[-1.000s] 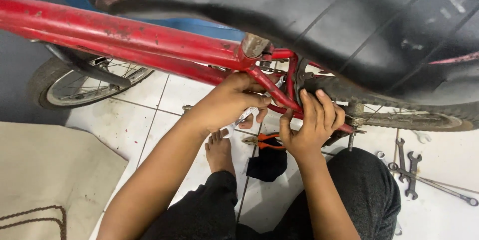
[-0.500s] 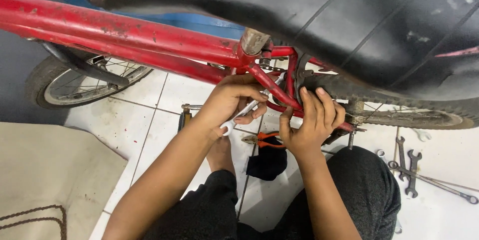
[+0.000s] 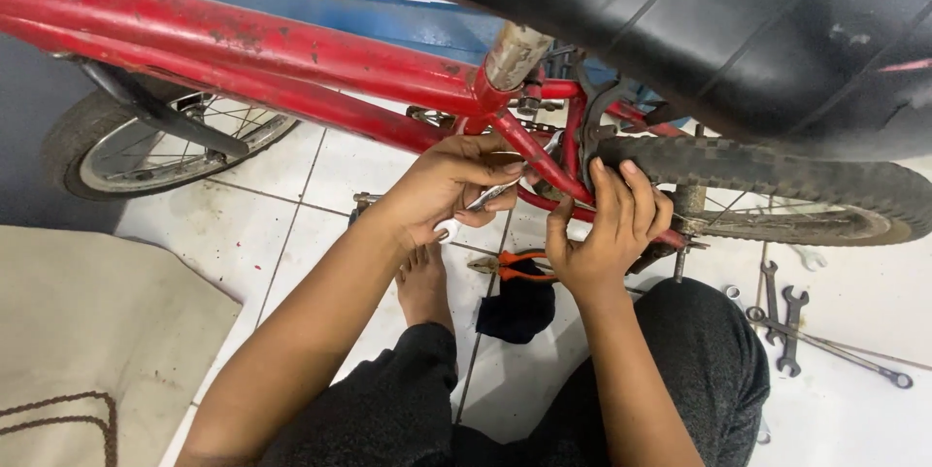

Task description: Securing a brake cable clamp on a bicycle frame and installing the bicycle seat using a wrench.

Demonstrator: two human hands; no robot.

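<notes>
A red bicycle frame [image 3: 291, 54] crosses the view under a black saddle [image 3: 680, 20]. My left hand [image 3: 447, 185] is closed around a small silver wrench [image 3: 476, 207] beside the red stay below the seat post [image 3: 515, 54]. My right hand [image 3: 607, 229] grips the front of the knobby rear tyre [image 3: 777, 171], fingers over the tread close to the brake arm [image 3: 592, 113]. The wrench's far end is hidden behind the frame.
Orange-handled pliers [image 3: 519, 266] and a dark cloth [image 3: 519, 312] lie on the white tiled floor [image 3: 311, 195] below my hands. Several spanners [image 3: 782, 316] lie at the right. The front wheel [image 3: 146, 147] is at left, a beige mat [image 3: 87, 350] at lower left. My bare foot [image 3: 424, 287] rests on the tiles.
My left hand has dropped slightly from the frame junction and now shows the silver wrench in its grip. My right hand stays on the tyre. The view has shifted a little.
</notes>
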